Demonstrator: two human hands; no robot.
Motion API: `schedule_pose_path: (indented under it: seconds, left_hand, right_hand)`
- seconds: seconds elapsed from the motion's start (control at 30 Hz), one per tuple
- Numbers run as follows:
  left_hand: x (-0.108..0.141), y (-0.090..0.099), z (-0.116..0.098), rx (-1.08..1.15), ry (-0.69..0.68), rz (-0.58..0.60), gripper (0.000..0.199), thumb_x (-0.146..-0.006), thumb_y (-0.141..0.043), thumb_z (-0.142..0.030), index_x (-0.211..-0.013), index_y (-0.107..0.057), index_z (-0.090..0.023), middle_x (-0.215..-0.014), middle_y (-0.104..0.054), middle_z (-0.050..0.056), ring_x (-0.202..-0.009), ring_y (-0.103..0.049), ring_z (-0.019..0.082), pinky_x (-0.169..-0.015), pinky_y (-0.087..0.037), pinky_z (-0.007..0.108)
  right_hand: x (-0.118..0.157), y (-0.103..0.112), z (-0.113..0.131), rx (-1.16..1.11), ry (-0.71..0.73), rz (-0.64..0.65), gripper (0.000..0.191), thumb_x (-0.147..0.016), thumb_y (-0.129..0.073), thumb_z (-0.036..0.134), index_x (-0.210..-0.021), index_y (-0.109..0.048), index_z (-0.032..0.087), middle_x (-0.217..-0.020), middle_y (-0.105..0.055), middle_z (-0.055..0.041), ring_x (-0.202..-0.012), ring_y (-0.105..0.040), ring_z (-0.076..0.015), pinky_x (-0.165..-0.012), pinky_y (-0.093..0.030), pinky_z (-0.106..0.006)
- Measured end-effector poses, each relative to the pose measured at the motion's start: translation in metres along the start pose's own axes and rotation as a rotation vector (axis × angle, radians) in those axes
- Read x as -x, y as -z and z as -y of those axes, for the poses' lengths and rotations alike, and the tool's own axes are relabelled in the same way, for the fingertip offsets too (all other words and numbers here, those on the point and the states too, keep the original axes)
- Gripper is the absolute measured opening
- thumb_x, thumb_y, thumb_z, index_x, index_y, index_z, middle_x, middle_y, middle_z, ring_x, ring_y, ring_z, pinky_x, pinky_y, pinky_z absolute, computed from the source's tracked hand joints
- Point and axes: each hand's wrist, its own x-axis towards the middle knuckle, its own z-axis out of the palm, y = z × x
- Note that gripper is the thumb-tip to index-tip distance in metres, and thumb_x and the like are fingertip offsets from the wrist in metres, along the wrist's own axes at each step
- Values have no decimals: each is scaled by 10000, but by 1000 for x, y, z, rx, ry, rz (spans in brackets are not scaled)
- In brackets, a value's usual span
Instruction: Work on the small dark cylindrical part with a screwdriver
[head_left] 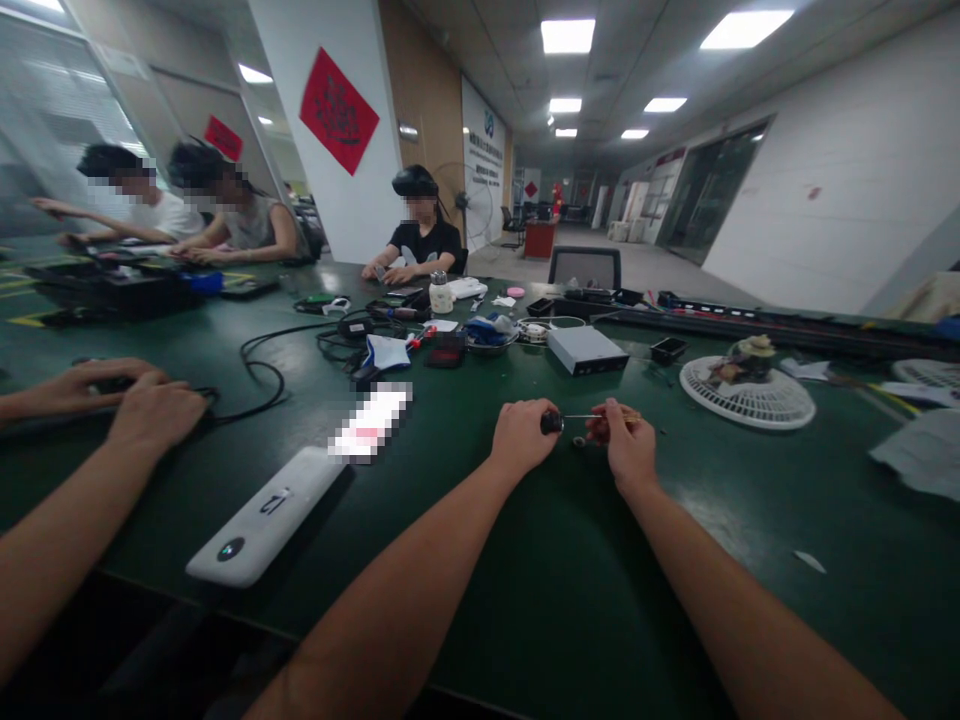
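The left hand [521, 437] grips a black-handled screwdriver [552, 423], its shaft reaching a small brown part [606, 424] pinched by the right hand [628, 450] above the green bench [540, 600].

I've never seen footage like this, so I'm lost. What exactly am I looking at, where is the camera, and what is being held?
This picture comes from a camera worn on a person's head, looking forward and down, so the two bare forearms reaching up from the bottom are that person's own. No machine is involved. The left hand grips a small black-handled screwdriver, its thin shaft pointing toward the right hand. That hand pinches a small brownish object, too small to identify. Both hands are over a dark green table. Farther along it lie a grey box and a round white fan guard. The hands at far left belong to a co-worker.
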Motion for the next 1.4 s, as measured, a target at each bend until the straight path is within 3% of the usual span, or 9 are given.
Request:
schedule_pose_path:
  seconds: [0.17,0.33,0.47,0.7,0.83,0.97,1.13,1.23,1.4]
  left_hand:
    - [0,1,1,-22,35,-20,188,-855,-759,-288,-1039,-744,-253,-1028,-788,28,-1001,-702,253,-948,-498,415]
    - [0,2,0,-32,62,-24,181,-862,-746,-291,-1037,-741,-247,-1024,-791,32,-994,-705,248,-937,-500,400]
    - [0,2,0,-22,70,-14,186,-847,-758,-275,-1030,-740,-246,-1030,-788,36,-1005,-706,255,-952,-497,411]
    - [0,2,-1,-15,61,-14,172,-857,-748,-268,-1028,-749,-246,-1026,-792,37,-1006,-713,251,-961,-510,409]
    - [0,2,-1,6,47,-3,161,-862,-740,-270,-1021,-757,-246,-1016,-794,37,-991,-716,245,-961,-519,402]
    - [0,0,0,32,2,13,172,-849,-734,-255,-1020,-756,-246,-1032,-797,33,-1006,-717,251,-973,-514,418]
    - [0,-1,1,64,-66,64,203,-843,-715,-240,-1043,-754,-246,-1062,-802,33,-1031,-722,257,-975,-516,424]
    - [-1,0,0,95,-89,79,204,-842,-722,-249,-1044,-749,-242,-1077,-802,33,-1044,-726,249,-992,-513,414]
    - [-1,0,0,117,-108,105,205,-843,-746,-276,-1045,-748,-240,-1087,-801,32,-1051,-727,236,-1004,-513,388]
  right_hand:
    - [4,0,2,64,41,52,479,-936,-605,671,-1045,-674,210,-706,-737,-32,-561,-664,-186,-519,-447,-284]
    - [6,1,1,545,193,161,241,-871,-722,482,-848,-639,258,-779,-744,-20,-670,-658,-206,-635,-449,-325]
    - [8,0,1,659,161,257,260,-714,-822,300,-843,-597,284,-788,-751,20,-674,-669,-211,-643,-454,-329]
    - [8,0,-1,543,192,217,183,-767,-690,213,-861,-548,280,-818,-764,6,-668,-674,-196,-686,-495,-331]
    - [3,0,-9,295,133,162,278,-746,-735,242,-901,-508,274,-921,-779,-32,-780,-731,-205,-762,-554,-339]
    - [0,-1,-14,123,104,119,382,-717,-808,277,-905,-475,268,-895,-757,-33,-837,-748,-210,-788,-579,-340]
    - [3,-4,-11,-46,41,210,459,-683,-853,263,-886,-441,272,-849,-777,-19,-852,-766,-214,-847,-586,-363]
    - [4,-5,-10,-91,25,247,461,-681,-855,247,-874,-437,271,-840,-789,-21,-875,-776,-216,-873,-581,-363]
    - [0,-2,-16,-54,11,170,489,-658,-878,283,-874,-439,272,-869,-783,-19,-821,-767,-210,-820,-590,-359]
